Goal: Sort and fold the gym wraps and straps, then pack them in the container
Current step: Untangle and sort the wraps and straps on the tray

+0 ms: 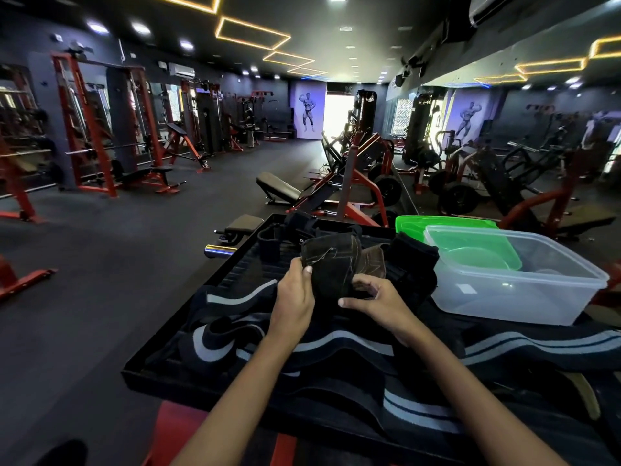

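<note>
Head view, looking forward and down over a black worktop (188, 334) in a dim gym with red machines behind. Held up between both hands, just above the worktop: a dark lifting strap (331, 264) with pale stitching, long axis running roughly from the hands up and away. Left hand (292, 294) on the strap's left edge, thumb pressed on the near face, fingers curled behind, pinching. Right hand (373, 297) at the strap's lower end, fingers curled round it, thumb pointing left. Directly behind the strap, a brown leather piece (371, 260), touching or nearly so; cannot tell which. Beneath the forearms, long black wraps with pale grey stripes (336, 344), lying loose and wavy across the worktop. At the far end, more dark wraps (268, 240) in a heap. To the right of the hands, near the right hand, a clear plastic container (517, 297), open on top, with a green lid or tub (470, 243) partly inside and behind it. Likely step: folding this strap; the container lies rightward, so the right hand is better placed for packing.
</note>
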Motion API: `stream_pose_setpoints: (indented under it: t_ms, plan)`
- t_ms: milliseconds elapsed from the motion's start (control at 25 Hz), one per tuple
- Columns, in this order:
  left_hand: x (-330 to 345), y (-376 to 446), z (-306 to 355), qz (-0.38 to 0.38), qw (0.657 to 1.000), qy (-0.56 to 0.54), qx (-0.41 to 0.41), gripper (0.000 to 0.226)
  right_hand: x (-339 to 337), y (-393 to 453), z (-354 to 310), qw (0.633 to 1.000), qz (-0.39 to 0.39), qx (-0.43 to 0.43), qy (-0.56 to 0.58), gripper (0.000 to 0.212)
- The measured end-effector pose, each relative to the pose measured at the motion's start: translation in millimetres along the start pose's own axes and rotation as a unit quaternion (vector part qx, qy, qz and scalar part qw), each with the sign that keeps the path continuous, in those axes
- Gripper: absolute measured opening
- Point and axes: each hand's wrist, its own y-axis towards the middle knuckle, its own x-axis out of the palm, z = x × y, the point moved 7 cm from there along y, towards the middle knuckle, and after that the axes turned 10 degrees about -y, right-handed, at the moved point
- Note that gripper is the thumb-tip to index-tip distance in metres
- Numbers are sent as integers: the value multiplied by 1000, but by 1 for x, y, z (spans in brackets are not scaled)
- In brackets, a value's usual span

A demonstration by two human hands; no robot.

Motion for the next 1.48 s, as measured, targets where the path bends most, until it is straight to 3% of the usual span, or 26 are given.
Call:
stream_pose_setpoints:
  t_ms: [80,200,320,400,480,520,560,600,680,720,800,880,1040,1080,1120,1160,1240,1320,1400,1480]
  plan:
    - [-5,-1,5,39,999,-26,21,18,-4,0,-5,990,45,-52,-122,34]
    - [-11,-1,6,84,994,-60,27,15,-4,-3,-22,927,97,-151,-330,42]
    - [-7,-2,7,57,993,-99,19,26,0,-6,-31,870,109,-143,-459,36]
    - [-2,-2,-5,29,991,-132,-24,48,3,-3,-14,906,2,-90,-414,33]
    - [5,-1,-27,-18,980,-171,-102,67,7,-10,2,960,-164,-26,-225,23]
    - [9,-2,-34,-54,974,-172,-135,74,3,-11,3,973,-185,4,-138,19]
    - [13,-3,-36,-98,972,-156,-146,77,-8,-6,2,987,-143,20,-76,22]
    - [16,-6,-32,-134,975,-121,-130,76,-25,-1,1,998,-52,24,-35,26]
    - [21,-17,-10,-193,980,-40,-13,56,-55,-2,-5,988,142,-8,-61,30]
    - [25,-26,3,-218,974,-4,58,40,-54,-3,-13,980,160,-45,-109,38]
    - [31,-46,17,-265,949,48,164,18,-22,1,-13,978,32,-118,-172,66]
    - [30,-54,13,-279,937,84,190,17,2,4,-8,954,-42,-154,-252,67]
    - [23,-50,14,-230,955,88,164,15,-7,5,-23,825,132,-209,-508,25]
    - [21,-49,17,-216,957,89,171,17,-12,4,-19,819,147,-190,-521,18]
    - [20,-48,20,-200,958,98,184,21,-20,2,-16,841,168,-147,-493,11]
    - [18,-46,22,-180,955,117,204,26,-34,0,-10,885,194,-76,-416,3]
    - [15,-46,23,-158,950,150,222,32,-59,-3,19,955,243,100,-136,24]
    - [17,-47,18,-178,949,158,208,34,-68,-8,41,944,247,204,79,33]
    - [20,-49,12,-210,946,160,189,34,-73,-14,51,927,240,255,133,33]
    - [25,-49,7,-260,941,152,153,36,-84,-20,54,910,280,269,148,32]
